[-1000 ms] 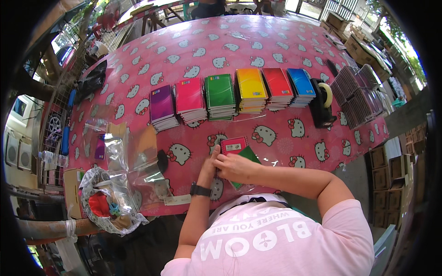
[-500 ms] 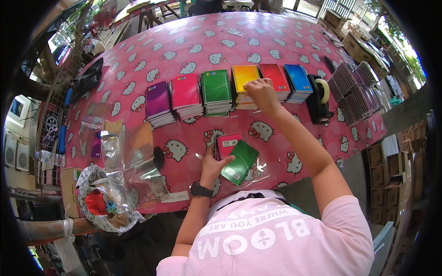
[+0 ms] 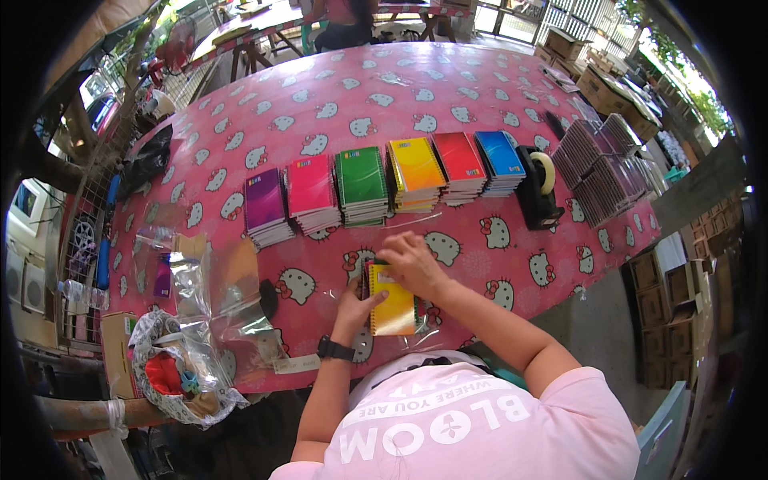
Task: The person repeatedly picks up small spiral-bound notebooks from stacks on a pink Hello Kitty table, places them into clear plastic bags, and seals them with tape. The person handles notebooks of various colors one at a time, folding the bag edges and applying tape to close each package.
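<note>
Close in front of me a yellow spiral notebook lies on top of a small bundle of notebooks, whose lower ones are mostly covered. My left hand grips the bundle's left side, thumb over the yellow cover. At the top edge, my right hand has its fingers bent onto the yellow notebook. Beyond the hands stands a row of notebook stacks: purple, pink, green, yellow, red and blue.
A black tape dispenser stands right of the blue stack, beside upright bundles with dark edges. Clear plastic bags lie at the left, near a patterned cloth-lined basket. A pink printed cover spreads over the table.
My right hand has come back from the yellow stack to the bundle with a yellow notebook, which now covers the green one. My left hand stays on the bundle. The view has shifted slightly.
</note>
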`<action>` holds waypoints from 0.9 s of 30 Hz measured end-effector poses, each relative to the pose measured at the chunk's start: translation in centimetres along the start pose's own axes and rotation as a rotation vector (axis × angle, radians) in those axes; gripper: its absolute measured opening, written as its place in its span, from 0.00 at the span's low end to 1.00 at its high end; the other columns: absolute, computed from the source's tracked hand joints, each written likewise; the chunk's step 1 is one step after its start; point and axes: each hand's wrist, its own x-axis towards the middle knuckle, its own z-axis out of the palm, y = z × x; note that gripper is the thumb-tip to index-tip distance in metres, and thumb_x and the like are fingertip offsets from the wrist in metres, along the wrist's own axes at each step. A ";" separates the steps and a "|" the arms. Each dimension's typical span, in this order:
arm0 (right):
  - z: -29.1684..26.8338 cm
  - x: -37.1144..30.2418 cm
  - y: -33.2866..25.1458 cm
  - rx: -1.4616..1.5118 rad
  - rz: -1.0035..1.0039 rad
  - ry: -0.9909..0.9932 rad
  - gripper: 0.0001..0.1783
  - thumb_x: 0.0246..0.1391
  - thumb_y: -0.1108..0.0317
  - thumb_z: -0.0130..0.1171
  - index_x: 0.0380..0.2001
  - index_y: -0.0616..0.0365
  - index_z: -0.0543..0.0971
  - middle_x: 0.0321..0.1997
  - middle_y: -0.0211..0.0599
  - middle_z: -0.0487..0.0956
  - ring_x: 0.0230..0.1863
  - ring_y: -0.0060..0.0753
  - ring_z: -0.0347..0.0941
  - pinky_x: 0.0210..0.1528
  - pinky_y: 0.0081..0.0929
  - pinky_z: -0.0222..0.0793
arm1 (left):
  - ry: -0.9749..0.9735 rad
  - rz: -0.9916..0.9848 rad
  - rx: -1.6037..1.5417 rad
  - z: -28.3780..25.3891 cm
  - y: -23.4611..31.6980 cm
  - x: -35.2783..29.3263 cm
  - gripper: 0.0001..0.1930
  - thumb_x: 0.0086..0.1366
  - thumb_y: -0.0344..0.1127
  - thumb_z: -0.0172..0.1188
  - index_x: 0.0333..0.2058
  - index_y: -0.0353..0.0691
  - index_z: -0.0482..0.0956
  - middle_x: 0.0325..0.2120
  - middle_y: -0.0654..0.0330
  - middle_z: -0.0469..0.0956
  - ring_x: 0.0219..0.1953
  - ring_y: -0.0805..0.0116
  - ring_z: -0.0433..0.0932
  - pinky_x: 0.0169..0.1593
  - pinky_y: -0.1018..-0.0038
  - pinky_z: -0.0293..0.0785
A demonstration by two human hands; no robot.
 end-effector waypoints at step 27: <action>-8.3 1.1 -2.6 -0.195 0.283 0.307 0.27 0.40 0.84 0.48 0.49 0.59 0.69 0.45 0.48 0.72 0.44 0.48 0.70 0.44 0.41 0.66 | 0.108 0.080 -0.160 0.3 -2.8 0.5 0.26 0.64 0.54 0.50 0.44 0.31 0.72 0.37 0.55 0.78 0.38 0.66 0.75 0.42 0.71 0.71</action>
